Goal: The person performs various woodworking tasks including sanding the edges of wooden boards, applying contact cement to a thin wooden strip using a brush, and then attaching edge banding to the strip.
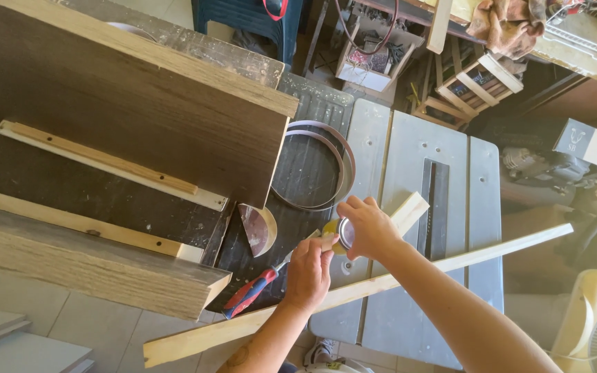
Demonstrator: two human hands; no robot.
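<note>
Yellow tape measure (334,233) is pinched between your left hand (307,273) and right hand (367,228) over the wooden strip (354,290), so you're mid-measure; next probably needs the blade pulled out straight.

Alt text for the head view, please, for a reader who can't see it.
Seen from above, both hands meet on a small yellow tape measure over a grey table saw: left hand, right hand. A long wood strip lies across the saw, a red-and-blue tool beside it, a dark wood cabinet left.
</note>
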